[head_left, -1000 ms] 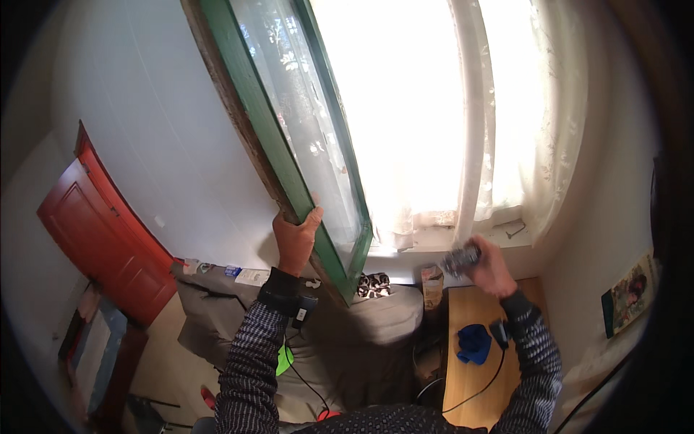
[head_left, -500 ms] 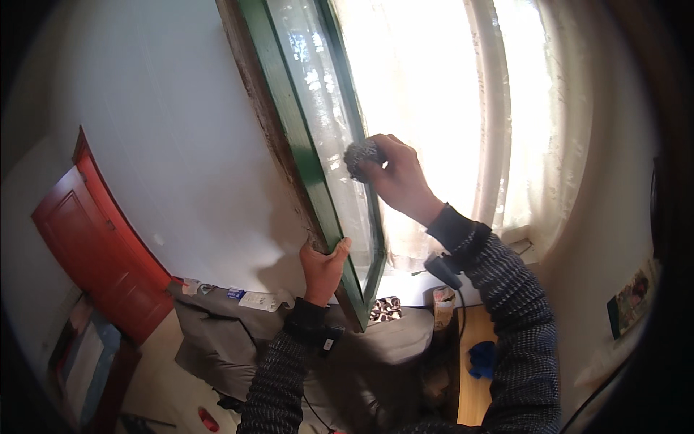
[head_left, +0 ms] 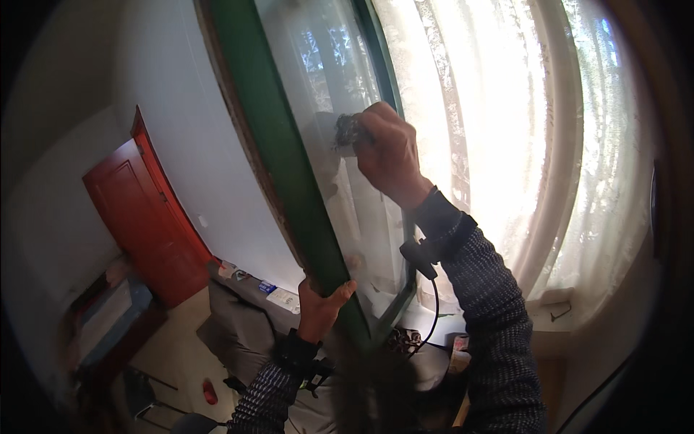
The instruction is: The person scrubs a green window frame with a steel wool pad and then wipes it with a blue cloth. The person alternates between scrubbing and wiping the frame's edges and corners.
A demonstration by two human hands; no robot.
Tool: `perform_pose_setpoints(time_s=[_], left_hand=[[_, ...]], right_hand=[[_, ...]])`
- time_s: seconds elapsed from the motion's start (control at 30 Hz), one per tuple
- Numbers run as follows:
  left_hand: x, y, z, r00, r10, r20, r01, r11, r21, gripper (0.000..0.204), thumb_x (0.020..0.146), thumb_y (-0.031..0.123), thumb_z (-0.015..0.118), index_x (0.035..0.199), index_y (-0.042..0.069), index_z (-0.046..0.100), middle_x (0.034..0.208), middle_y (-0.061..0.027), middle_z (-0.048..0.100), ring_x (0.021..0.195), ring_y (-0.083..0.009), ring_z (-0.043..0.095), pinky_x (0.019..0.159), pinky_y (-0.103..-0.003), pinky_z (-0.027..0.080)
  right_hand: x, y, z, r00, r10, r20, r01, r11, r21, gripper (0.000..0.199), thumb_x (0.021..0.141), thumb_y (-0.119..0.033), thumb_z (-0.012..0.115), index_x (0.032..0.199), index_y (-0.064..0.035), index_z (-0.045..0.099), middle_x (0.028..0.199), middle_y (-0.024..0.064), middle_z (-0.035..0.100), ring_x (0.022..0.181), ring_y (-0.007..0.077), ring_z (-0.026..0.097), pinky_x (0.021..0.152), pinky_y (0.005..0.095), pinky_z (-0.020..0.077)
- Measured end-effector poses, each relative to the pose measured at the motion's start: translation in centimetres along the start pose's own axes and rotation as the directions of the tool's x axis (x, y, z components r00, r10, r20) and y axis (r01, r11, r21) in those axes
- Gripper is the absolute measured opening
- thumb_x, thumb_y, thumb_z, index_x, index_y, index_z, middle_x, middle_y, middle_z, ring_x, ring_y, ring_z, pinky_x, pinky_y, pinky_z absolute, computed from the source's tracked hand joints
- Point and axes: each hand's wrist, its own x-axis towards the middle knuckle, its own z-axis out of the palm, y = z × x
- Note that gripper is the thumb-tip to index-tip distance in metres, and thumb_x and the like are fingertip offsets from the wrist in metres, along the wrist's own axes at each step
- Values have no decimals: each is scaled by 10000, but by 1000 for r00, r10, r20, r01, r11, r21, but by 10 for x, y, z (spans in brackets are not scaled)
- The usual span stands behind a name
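A green-framed window sash (head_left: 293,166) stands swung into the room, its outer edge of worn bare wood. My left hand (head_left: 322,307) is closed round the lower part of the frame, thumb on the green face. My right hand (head_left: 390,152) pinches a grey steel wool scourer (head_left: 350,132) and holds it at the glass pane (head_left: 318,79). The pane reflects the curtain, the scourer and part of my left hand. Both wrists wear dark straps, and a black device with a cable (head_left: 421,258) hangs at the right wrist.
Sheer white curtains (head_left: 499,145) hang behind the sash at the right. Below is a grey-covered sofa (head_left: 238,333) with packets along its back (head_left: 278,295). A red door (head_left: 148,224) stands at far left, with a chair (head_left: 144,394) nearby. A white sill (head_left: 557,317) runs under the curtains.
My view has turned, and the sash now fills more of it. My right hand has carried the scourer from near the far frame edge onto the pane. The left hand keeps its hold.
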Motion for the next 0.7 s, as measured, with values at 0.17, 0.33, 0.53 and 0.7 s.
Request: perform_pose_setpoints(time_s=[0.17, 0.33, 0.53, 0.7], left_hand=[[0, -1, 3, 1000, 7, -7, -7, 999, -39, 440, 949, 76, 807, 1356, -43, 688, 1286, -128, 765, 1175, -205, 733, 1025, -367, 593], [0, 1, 3, 1000, 21, 21, -20, 998, -62, 473, 961, 69, 797, 1392, -55, 650, 1336, -151, 738, 1214, -242, 728, 1055, -411, 603], [1, -1, 4, 999, 34, 22, -33, 999, -42, 496, 971, 79, 791, 1415, -68, 625, 1342, -171, 730, 1240, -279, 722, 1097, -436, 588], [2, -2, 3, 999, 33, 17, -31, 997, -64, 515, 968, 79, 798, 1426, -70, 617, 1351, -179, 726, 1251, -290, 721, 1101, -449, 585]], right_hand=[[-29, -2, -3, 914, -362, 184, 370, 929, -9, 255, 797, 100, 674, 1030, -1, 678, 973, 114, 545, 858, 288, 637, 679, 398, 563], [-22, 17, 4, 959, -272, 84, 273, 962, -1, 240, 800, 117, 648, 1007, -3, 670, 958, 108, 543, 829, 275, 609, 666, 397, 547], [-17, 25, 4, 937, -337, 91, 337, 941, 13, 274, 759, 100, 638, 1000, -30, 634, 966, 92, 542, 835, 261, 601, 680, 396, 574], [-16, 26, 2, 853, -492, 172, 490, 870, 55, 243, 757, 117, 621, 957, -18, 643, 952, 112, 533, 833, 262, 609, 665, 386, 566]])
